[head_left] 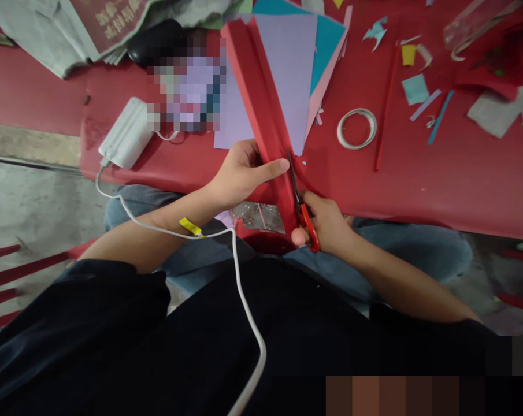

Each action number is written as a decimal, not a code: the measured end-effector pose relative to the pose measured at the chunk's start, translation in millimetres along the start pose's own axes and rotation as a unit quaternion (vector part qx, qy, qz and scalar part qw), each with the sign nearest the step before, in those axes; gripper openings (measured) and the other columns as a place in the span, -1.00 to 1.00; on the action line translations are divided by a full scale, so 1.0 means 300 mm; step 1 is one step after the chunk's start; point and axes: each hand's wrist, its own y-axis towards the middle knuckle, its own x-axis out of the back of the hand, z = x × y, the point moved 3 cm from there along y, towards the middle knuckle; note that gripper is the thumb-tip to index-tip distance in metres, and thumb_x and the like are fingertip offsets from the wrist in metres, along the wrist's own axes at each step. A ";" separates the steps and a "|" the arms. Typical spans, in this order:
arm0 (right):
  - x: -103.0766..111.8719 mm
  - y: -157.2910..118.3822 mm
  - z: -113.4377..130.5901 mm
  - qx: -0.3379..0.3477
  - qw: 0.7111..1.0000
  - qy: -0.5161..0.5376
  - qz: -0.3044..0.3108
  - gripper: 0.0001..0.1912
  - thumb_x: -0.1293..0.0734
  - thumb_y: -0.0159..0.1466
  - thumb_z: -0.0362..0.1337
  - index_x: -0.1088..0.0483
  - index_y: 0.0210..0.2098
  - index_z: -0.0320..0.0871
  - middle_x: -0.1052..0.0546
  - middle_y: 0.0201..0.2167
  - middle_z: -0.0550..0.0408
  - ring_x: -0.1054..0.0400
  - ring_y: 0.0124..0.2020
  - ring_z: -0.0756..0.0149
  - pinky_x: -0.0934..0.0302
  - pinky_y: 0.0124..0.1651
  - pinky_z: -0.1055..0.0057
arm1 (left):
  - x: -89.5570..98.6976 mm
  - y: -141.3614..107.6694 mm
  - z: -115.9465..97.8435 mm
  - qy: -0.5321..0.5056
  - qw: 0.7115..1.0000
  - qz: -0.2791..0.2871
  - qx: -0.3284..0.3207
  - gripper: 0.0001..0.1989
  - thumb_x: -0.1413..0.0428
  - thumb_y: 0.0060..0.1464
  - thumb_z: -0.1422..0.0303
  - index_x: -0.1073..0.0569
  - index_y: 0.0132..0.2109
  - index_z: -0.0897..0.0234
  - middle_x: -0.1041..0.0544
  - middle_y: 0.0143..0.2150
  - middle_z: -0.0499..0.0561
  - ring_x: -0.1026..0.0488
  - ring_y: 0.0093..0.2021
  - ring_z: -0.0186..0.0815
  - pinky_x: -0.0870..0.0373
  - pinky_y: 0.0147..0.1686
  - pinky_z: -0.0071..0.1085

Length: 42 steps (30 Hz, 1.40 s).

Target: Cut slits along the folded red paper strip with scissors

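Note:
A long folded red paper (261, 98) slants from the table toward my lap. My left hand (248, 176) grips it near its lower part, thumb on top and fingers underneath. In my right hand (326, 222) are scissors with red handles (308, 226), their dark blades pointing up along the right edge of the red paper. Beneath the red paper lie lilac sheets (289, 69), with blue paper (326, 52) and pink paper showing at their right side.
A white power bank (129, 133) with a cable running over my left forearm sits at the left. A tape roll (356, 128), paper scraps (415, 89) and a thin red stick (386, 110) lie right. Newspaper and a black object (157, 43) are upper left.

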 end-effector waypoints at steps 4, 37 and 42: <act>0.002 -0.003 0.006 -0.003 1.000 0.007 0.014 -0.23 -0.52 0.21 0.46 -0.40 -0.05 -0.08 -0.56 -0.37 0.13 -0.44 -0.34 0.19 -0.26 -0.31 0.31 | -0.007 -0.006 -0.002 0.020 0.999 0.026 0.005 -0.52 -0.50 0.13 -0.03 -0.69 0.01 0.20 -0.78 -0.08 0.07 -0.78 0.01 -0.07 -0.81 0.06 -0.13; -0.019 -0.012 -0.002 0.000 0.999 -0.003 -0.043 -0.19 -0.24 0.28 0.64 -0.27 -0.24 -0.04 -0.39 -0.51 0.20 -0.25 -0.50 0.31 -0.12 -0.39 0.29 | -0.033 -0.012 0.023 0.037 0.997 0.070 0.026 -0.38 -0.53 0.01 -0.12 -0.68 -0.01 0.29 -0.77 -0.13 0.13 -0.78 -0.03 -0.07 -0.80 -0.03 -0.22; -0.029 -0.010 -0.010 0.014 0.998 0.005 -0.055 -0.22 -0.26 0.32 0.60 -0.27 -0.23 -0.03 -0.38 -0.51 0.21 -0.24 -0.51 0.31 -0.09 -0.38 0.29 | -0.040 -0.021 0.018 0.034 0.997 0.057 0.037 -0.39 -0.50 0.09 -0.10 -0.68 0.02 0.32 -0.78 -0.08 0.11 -0.77 -0.02 -0.11 -0.79 0.01 -0.23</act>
